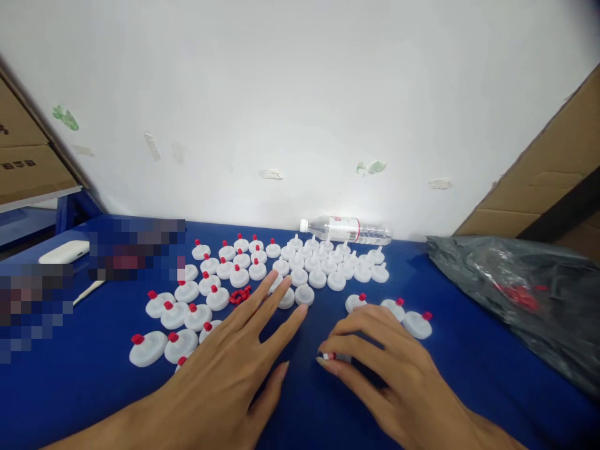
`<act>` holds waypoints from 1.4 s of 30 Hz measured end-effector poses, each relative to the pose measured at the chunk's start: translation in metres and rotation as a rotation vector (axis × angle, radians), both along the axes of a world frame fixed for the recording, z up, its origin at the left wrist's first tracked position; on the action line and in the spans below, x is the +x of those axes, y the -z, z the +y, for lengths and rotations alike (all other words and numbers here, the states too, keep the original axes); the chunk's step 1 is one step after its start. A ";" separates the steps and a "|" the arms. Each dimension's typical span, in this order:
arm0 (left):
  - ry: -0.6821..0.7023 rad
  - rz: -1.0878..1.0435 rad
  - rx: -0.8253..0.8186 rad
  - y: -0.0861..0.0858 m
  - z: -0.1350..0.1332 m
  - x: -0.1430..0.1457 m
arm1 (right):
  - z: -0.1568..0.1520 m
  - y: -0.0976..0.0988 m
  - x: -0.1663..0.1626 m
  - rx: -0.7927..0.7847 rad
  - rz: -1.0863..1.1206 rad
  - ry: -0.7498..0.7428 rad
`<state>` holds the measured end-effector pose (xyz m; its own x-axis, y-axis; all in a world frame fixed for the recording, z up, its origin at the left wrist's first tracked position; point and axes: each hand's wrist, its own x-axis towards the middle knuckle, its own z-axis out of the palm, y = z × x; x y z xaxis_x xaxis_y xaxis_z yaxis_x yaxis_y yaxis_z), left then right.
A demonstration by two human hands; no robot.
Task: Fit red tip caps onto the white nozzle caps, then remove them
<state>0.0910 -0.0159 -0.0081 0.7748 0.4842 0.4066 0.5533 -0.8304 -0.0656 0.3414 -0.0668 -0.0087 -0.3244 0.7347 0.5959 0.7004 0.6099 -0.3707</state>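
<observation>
The left hand (227,359) was spread; the right hand (396,356) pinched a red-and-white piece (332,356) toward the desk's (70,390) front. Red-topped lids (239,277) leftward seemed done; bare lids (317,279) near the back edge remained.

I can make out a clear plastic bottle (375,232) lying on its side by the white wall (281,94), which carries torn tape scraps (272,174). To my left I see a printed cardboard box (32,172) and a rounded white case (64,252).
</observation>
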 end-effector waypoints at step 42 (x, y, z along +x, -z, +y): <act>-0.068 0.105 0.312 0.002 0.003 -0.010 | -0.004 0.002 -0.005 0.035 -0.137 0.029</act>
<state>0.0809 -0.0134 -0.0101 0.7904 0.4008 0.4633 0.5835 -0.7228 -0.3702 0.3359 -0.0703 -0.0108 -0.3831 0.7244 0.5732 0.7605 0.5996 -0.2495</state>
